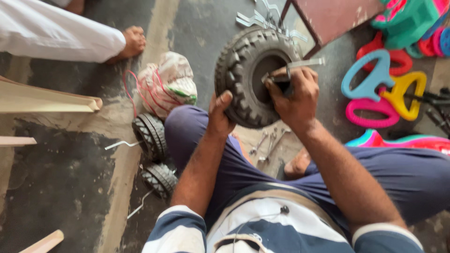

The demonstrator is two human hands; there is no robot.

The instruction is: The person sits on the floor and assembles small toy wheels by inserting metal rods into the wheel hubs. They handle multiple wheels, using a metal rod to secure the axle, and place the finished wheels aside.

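1. Tyre (243, 77): a black, knobby toy wheel held upright on its edge above the person's left knee, over the concrete floor (70, 187), with its open hub facing the camera.
2. Left hand (219, 115) grips the near edge of the tread; the thumb lies on the outer face and the other fingers curl behind the rubber, closed firmly round it.
3. Right hand (294, 96) sits over the hub, its fingers bunched tight round a small dark tool (283, 83). A flat metal strip (307, 62) pokes out past the knuckles; whether it is part of the tool or a separate bracket is hard to tell from this angle.
4. Handling: the tyre looks like hollow moulded plastic or stiff rubber, so probably light and rigid rather than squashy. The deep lugs give a sure, non-slip hold; the tread edge is the natural place to hold it, leaving the hub free. It does not look fragile.
5. Around it: two smaller black wheels (152, 136) with wire pins lie on the floor by the left thigh, spanners (268, 145) lie between the legs, and a tied plastic bag (166, 84) sits beyond.
6. Bright plastic handles (375, 77) in blue, yellow and pink lie to the right. Another person's foot (133, 42) and white trouser leg are at the upper left, well apart.
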